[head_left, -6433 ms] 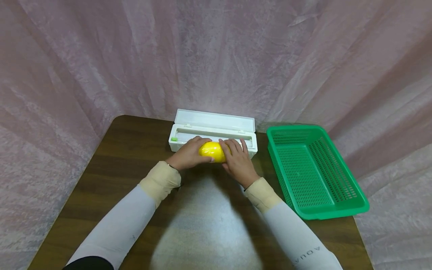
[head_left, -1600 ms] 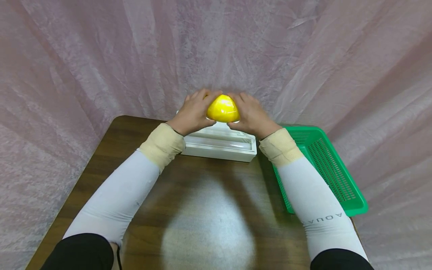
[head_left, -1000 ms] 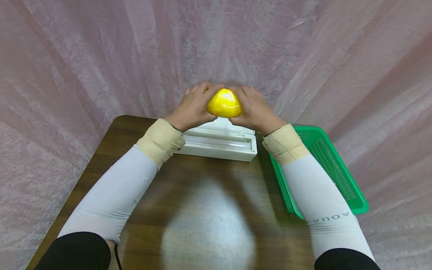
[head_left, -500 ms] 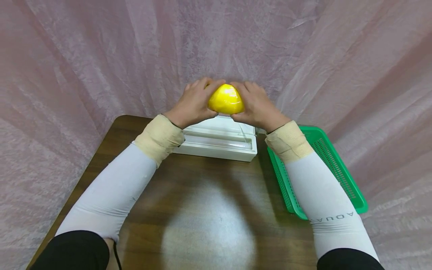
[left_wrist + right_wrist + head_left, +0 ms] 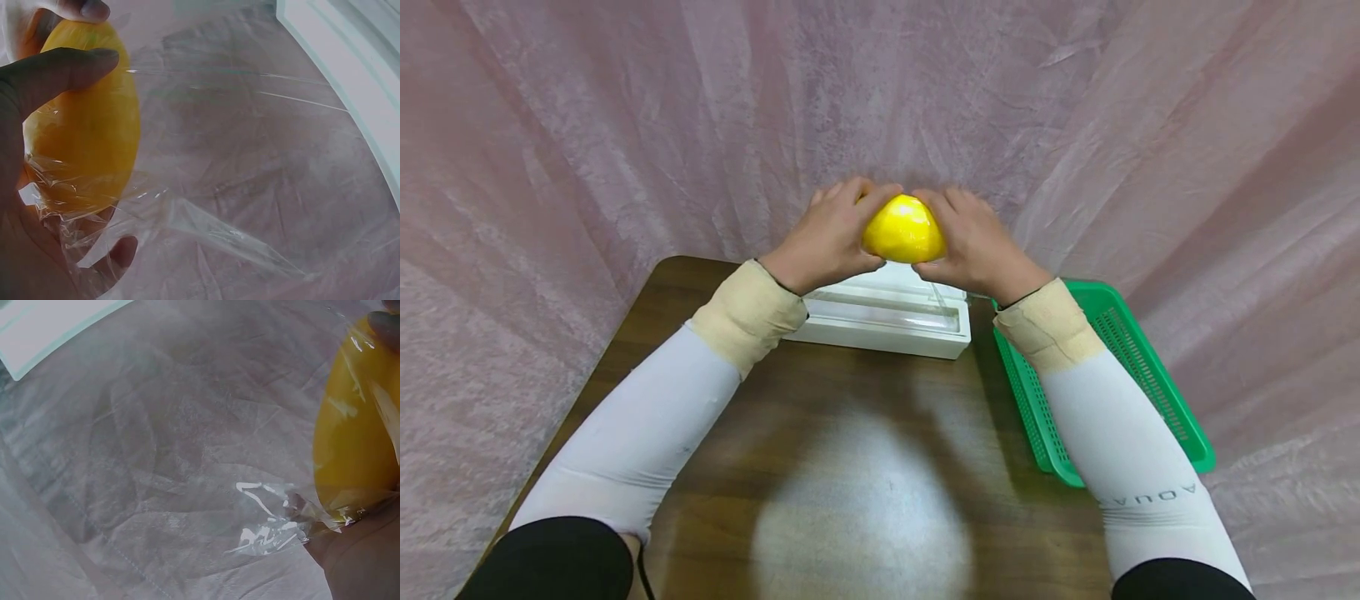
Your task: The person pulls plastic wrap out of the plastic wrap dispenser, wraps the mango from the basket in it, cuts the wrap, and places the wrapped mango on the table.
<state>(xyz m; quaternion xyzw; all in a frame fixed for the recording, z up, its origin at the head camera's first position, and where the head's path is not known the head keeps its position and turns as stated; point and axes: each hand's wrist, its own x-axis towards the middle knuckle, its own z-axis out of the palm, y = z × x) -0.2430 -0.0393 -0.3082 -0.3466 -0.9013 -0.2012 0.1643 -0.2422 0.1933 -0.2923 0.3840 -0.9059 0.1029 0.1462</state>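
Two hands on it rn: your left hand (image 5: 831, 231) and right hand (image 5: 972, 237) each grasp one side of the smooth, glossy yellow oval thing (image 5: 904, 231), thumbs on the near side. Can't tell what every far fingertip is doing tho. It's held up off the dark brown wooden table (image 5: 827, 392), and in the head view it overlaps the back of the long white box (image 5: 880, 337).

From the left wrist view, thin clear plastic film (image 5: 228, 232) clings to the yellow thing, crinkled near your palm, w/ a folded strip trailing off plus a couple of taut-looking lines running toward the box. Can't tell if it's joined there.

What could go wrong, imo: pull too hard & the film prob tears or drags the box, esp. if it's attached. Loose bits might stick to themselves or your fingers and bunch up. Surface looks slick too, so if one hand eases off it could slip. Also, drop your right forearm (image 5: 1138, 433) and you might bump the green plastic mesh basket (image 5: 1201, 454).
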